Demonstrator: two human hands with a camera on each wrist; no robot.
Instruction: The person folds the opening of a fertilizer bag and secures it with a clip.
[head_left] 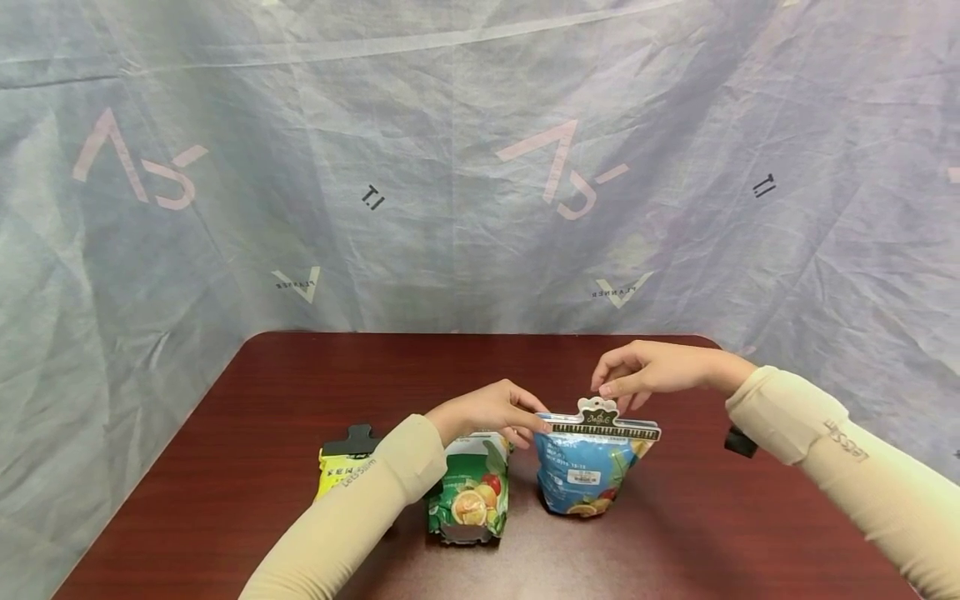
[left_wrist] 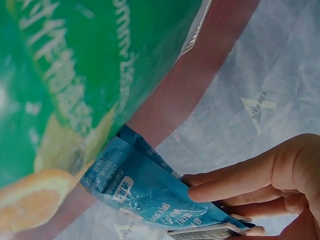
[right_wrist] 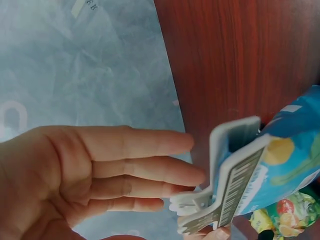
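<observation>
A blue pouch (head_left: 573, 467) with fruit pictures has a long pale clip (head_left: 633, 431) with a dark ruler-like strip across its top. My left hand (head_left: 498, 412) pinches the pouch's upper left corner beside the clip's end; its thumb and fingers (left_wrist: 225, 185) lie on opposite sides of the film. My right hand (head_left: 663, 371) is just above the clip's scalloped handle. In the right wrist view its fingers (right_wrist: 150, 142) are stretched out, fingertips right by the handle, with nothing gripped.
Left of the blue pouch lies a green pouch (head_left: 468, 496) with fruit pictures, partly beneath my left hand. Farther left, a yellow pouch (head_left: 333, 471) with a black clip (head_left: 360, 440) is partly hidden by my left sleeve. A grey printed sheet (head_left: 450, 208) hangs behind the red-brown table (head_left: 360, 367).
</observation>
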